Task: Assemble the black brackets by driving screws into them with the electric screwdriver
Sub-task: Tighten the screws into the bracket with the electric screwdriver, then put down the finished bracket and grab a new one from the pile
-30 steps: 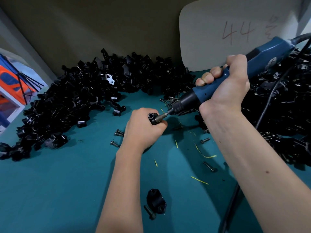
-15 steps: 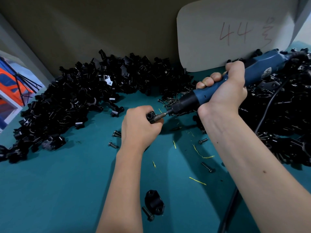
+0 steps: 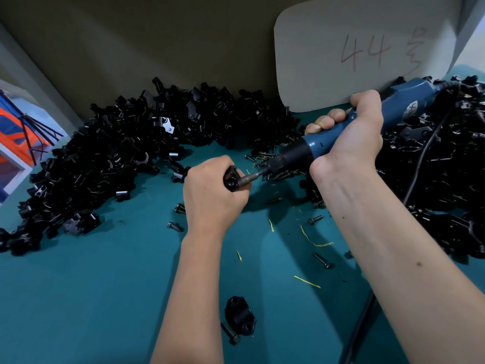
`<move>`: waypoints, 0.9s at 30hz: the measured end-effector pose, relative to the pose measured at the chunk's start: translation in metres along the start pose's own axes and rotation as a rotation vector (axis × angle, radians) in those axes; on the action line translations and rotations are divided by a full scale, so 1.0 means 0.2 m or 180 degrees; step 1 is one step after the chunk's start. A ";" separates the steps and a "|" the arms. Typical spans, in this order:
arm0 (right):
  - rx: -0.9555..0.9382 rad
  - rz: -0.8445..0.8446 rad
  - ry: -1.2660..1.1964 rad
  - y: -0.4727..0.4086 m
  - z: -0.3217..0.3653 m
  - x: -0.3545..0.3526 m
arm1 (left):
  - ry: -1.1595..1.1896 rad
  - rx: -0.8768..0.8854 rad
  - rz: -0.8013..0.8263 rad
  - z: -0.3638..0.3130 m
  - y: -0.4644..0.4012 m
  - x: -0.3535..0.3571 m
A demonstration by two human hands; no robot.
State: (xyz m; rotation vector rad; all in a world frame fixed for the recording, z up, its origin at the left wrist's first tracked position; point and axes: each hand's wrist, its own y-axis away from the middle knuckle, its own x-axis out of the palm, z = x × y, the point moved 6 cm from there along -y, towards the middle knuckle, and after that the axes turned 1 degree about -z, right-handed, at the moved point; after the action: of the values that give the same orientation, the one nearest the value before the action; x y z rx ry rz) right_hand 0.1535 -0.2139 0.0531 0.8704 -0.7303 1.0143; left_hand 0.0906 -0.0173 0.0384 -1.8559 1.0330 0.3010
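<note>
The left hand (image 3: 214,195) grips a black bracket (image 3: 232,179) above the tabletop (image 3: 78,298); the right hand (image 3: 349,137) clasps the electric screwdriver (image 3: 328,141). Its rear has dropped flatter since a second ago, the bit staying seated, so driving likely continues.

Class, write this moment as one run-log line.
step: driving screw | left hand: grips bracket | right hand: grips screwdriver, bit at bracket | spare bracket: on mat
</note>
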 end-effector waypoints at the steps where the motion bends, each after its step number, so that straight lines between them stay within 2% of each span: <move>1: 0.0011 0.0014 -0.0032 0.00 0.00 0.01 | 0.0004 0.0029 -0.0064 0.00 0.00 -0.01; 5: -0.0027 0.0217 -0.0117 0.01 0.01 0.03 | -0.0036 -0.0119 -0.0068 0.02 0.00 0.00; 9: -0.0148 0.0827 -0.0073 0.04 0.05 0.09 | -0.0303 -0.0480 0.0072 0.06 0.01 0.03; 12: 0.0329 0.1285 -0.0374 0.05 0.06 0.14 | 0.0060 -0.0517 -0.0357 0.12 -0.01 -0.05; 14: 0.0636 0.1261 -0.0431 0.04 0.05 0.13 | 0.0516 -0.0745 -0.0796 0.18 -0.02 -0.11; 16: 0.0593 0.1113 0.0392 0.02 0.03 0.10 | 0.1403 -0.1481 -0.0861 0.24 -0.01 -0.08; 18: 0.0620 0.1069 0.1492 0.01 -0.02 0.07 | 0.2218 -0.2171 -0.0621 0.26 0.02 -0.01; 22: 0.0826 0.1011 0.2668 0.01 -0.18 0.00 | 0.3176 -0.2866 -0.0112 0.24 0.04 0.07; 24: 0.0346 0.0966 0.3403 0.01 -0.23 -0.03 | 0.3621 -0.3059 0.0076 0.22 0.05 0.09; 27: -0.1117 0.0997 0.5092 0.03 -0.24 -0.04 | 0.4305 -0.3412 0.0299 0.19 0.07 0.11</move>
State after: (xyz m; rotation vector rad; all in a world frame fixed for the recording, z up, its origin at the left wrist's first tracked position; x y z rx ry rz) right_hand 0.1518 -0.1736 0.0259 -0.4867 0.3655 1.4110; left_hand 0.1023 -0.0008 -0.0025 -3.0602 2.1024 -0.6043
